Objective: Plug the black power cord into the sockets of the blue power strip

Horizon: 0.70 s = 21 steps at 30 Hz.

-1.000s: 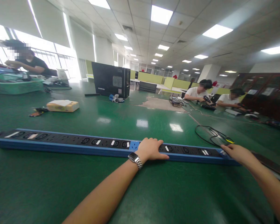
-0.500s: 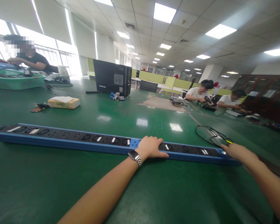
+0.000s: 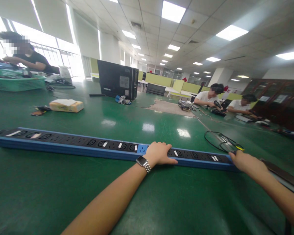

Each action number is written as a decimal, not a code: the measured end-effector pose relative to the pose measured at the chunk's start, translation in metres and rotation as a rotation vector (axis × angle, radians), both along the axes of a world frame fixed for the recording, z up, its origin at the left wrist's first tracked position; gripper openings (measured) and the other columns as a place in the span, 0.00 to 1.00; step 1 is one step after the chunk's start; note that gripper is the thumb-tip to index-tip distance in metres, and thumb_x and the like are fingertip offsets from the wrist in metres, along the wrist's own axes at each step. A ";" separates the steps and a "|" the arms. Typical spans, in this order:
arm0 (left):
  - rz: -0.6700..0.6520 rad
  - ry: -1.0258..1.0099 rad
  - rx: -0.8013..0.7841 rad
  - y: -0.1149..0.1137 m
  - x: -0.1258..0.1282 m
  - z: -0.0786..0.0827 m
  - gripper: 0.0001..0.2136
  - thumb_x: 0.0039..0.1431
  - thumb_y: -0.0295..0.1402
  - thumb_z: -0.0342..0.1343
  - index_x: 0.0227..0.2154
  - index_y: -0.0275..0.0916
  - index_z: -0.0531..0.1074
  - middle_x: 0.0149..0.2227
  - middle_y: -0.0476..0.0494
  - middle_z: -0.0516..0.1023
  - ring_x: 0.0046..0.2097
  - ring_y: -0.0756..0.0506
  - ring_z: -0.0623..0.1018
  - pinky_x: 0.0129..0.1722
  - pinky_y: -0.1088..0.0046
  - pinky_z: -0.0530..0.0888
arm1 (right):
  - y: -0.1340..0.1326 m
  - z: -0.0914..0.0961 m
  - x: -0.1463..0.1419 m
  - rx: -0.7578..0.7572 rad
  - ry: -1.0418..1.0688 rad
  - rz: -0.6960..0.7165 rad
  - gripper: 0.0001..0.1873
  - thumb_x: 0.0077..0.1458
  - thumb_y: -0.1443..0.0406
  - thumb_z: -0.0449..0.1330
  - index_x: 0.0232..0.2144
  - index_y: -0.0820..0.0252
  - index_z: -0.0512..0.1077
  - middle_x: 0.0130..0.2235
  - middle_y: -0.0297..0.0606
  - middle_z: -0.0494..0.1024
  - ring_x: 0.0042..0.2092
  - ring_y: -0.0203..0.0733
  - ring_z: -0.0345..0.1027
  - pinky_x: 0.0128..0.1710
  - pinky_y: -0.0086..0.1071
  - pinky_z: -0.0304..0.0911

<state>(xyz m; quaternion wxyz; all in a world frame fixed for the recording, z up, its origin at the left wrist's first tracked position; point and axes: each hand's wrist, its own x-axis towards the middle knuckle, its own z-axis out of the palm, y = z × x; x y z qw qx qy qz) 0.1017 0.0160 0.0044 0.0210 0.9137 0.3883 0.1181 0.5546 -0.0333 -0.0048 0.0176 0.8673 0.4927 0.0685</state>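
Observation:
A long blue power strip (image 3: 71,143) with a black socket face and white labels lies across the green table. My left hand (image 3: 159,153), with a watch on the wrist, is laid over it just right of the blue socket, thumb on the near side and fingers over the far edge. At the strip's right end is my right hand (image 3: 246,162), its fingers curled together and hiding the end. What those fingers hold cannot be made out. A black cable (image 3: 212,133) with a yellow tag (image 3: 239,148) loops just behind them.
Behind the strip are a tissue pack (image 3: 66,106), an orange-and-black tool (image 3: 40,111), gloves (image 3: 123,100) and a black computer case (image 3: 116,80). A green basket (image 3: 17,84) stands far left. People sit at the far left and right. A dark flat object (image 3: 283,174) lies right.
My right hand has shifted a little left at the strip's end, uncovering more of the dark flat object behind the wrist. My left hand stays on the strip.

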 end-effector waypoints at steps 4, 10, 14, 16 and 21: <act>0.000 -0.002 0.009 0.000 0.000 -0.001 0.37 0.46 0.66 0.46 0.50 0.43 0.69 0.43 0.38 0.78 0.44 0.34 0.77 0.42 0.58 0.72 | 0.004 -0.005 -0.012 -0.072 0.013 -0.088 0.34 0.58 0.50 0.41 0.46 0.74 0.70 0.45 0.66 0.75 0.44 0.63 0.72 0.44 0.52 0.65; 0.009 0.000 0.018 0.000 0.000 -0.001 0.37 0.46 0.66 0.46 0.50 0.43 0.69 0.43 0.38 0.77 0.44 0.35 0.77 0.41 0.60 0.71 | 0.006 -0.005 0.013 -0.093 0.065 -0.050 0.37 0.59 0.48 0.38 0.43 0.75 0.73 0.45 0.63 0.76 0.48 0.60 0.71 0.48 0.47 0.65; 0.008 0.007 0.013 0.000 0.000 0.000 0.37 0.46 0.66 0.46 0.50 0.43 0.69 0.42 0.38 0.77 0.44 0.36 0.77 0.41 0.61 0.71 | 0.005 -0.001 0.010 -0.121 0.067 -0.084 0.38 0.58 0.48 0.39 0.44 0.75 0.73 0.46 0.65 0.75 0.47 0.62 0.71 0.47 0.49 0.64; 0.011 0.007 0.013 0.000 0.001 0.000 0.37 0.46 0.66 0.45 0.49 0.43 0.69 0.42 0.39 0.77 0.43 0.36 0.77 0.41 0.61 0.71 | 0.005 0.002 0.004 -0.155 0.086 -0.047 0.36 0.59 0.50 0.38 0.42 0.75 0.74 0.47 0.64 0.74 0.49 0.59 0.70 0.49 0.44 0.64; 0.014 0.008 0.001 -0.001 0.000 0.001 0.37 0.46 0.66 0.46 0.50 0.43 0.69 0.43 0.38 0.77 0.44 0.35 0.77 0.42 0.60 0.71 | 0.004 0.007 -0.003 -0.164 0.029 -0.044 0.36 0.59 0.49 0.40 0.46 0.75 0.72 0.47 0.62 0.75 0.48 0.61 0.70 0.48 0.48 0.63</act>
